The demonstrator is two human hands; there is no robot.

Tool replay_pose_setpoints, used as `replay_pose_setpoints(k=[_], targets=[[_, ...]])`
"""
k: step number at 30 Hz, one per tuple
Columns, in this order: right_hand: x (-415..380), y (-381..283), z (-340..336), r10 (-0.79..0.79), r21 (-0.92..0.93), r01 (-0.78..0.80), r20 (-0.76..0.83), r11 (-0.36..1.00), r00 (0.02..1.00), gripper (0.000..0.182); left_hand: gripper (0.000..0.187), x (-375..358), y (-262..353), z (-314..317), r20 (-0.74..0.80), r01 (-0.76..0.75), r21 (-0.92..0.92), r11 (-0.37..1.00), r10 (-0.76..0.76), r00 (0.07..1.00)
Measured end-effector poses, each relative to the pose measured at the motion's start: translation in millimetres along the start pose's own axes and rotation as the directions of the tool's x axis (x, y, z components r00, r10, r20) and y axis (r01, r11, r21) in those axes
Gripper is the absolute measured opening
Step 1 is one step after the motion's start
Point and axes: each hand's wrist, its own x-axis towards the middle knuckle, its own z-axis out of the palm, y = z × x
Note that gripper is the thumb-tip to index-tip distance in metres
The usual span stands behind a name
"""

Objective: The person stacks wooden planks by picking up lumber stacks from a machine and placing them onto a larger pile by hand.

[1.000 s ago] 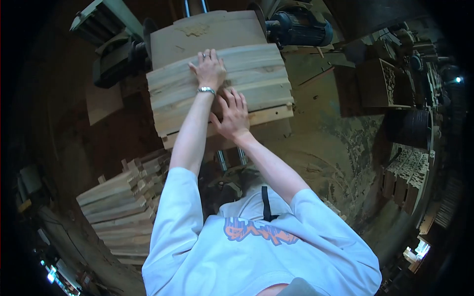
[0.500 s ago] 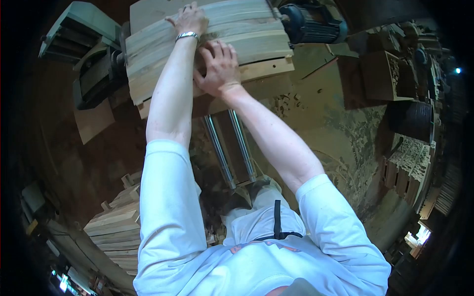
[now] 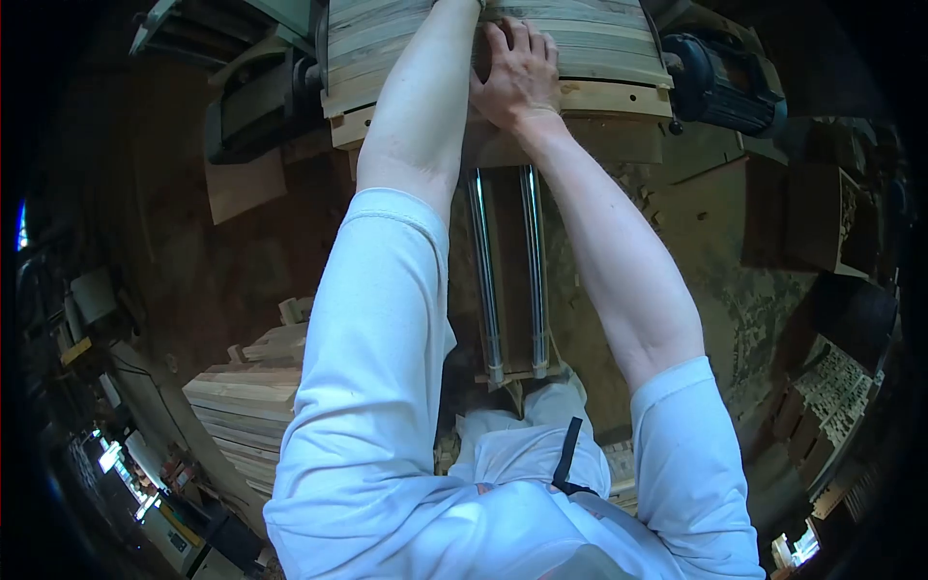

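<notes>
A row of pale wooden boards (image 3: 604, 43) lies side by side across the machine at the top of the view. My right hand (image 3: 522, 82) rests on the near boards with its fingers spread, gripping nothing. Its palm is by the front wooden rail (image 3: 619, 98), which has dark holes in it. My left forearm (image 3: 420, 106) reaches over the boards and past the upper edge. Only a bit of the wristband (image 3: 476, 3) shows there; the left hand itself is out of frame.
Dark motors flank the boards, a left motor (image 3: 259, 104) and a right motor (image 3: 725, 85). Two shiny metal rods (image 3: 535, 261) run from the machine toward my legs. Stacked lumber (image 3: 242, 401) stands at lower left. A box (image 3: 812, 213) and wood offcuts (image 3: 836, 387) sit at right.
The view has shifted, so the machine sits higher and further right. My left hand has passed out of the top of the frame. The right hand remains spread on the near boards.
</notes>
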Motion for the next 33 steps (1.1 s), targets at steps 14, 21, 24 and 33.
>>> replay_pose_setpoints(k=[14, 21, 24, 33], targets=[[20.4, 2.1, 4.6, 0.086, -0.006, -0.086, 0.199, 0.996, 0.976, 0.075, 0.057, 47.2, -22.5, 61.1, -0.115, -0.097, 0.033, 0.995, 0.1, 0.988], [44.5, 4.8, 16.3, 0.106, -0.037, -0.1, 0.213, 0.994, 0.971, 0.074, 0.057, 63.5, -25.4, 48.4, -0.096, -0.106, 0.066, 0.992, 0.112, 0.989], [44.6, 4.8, 20.5, 0.104, -0.038, -0.098, 0.215, 0.995, 0.971, 0.077, 0.057, 35.6, -9.6, 6.4, -0.043, 0.049, -0.162, 0.986, -0.057, 0.997], [-52.6, -19.1, -34.9, 0.098, 0.001, -0.102, 0.259, 0.995, 0.961, 0.087, 0.051, -64.2, 3.4, 25.5, -0.204, -0.021, -0.307, 0.952, -0.045, 0.978]])
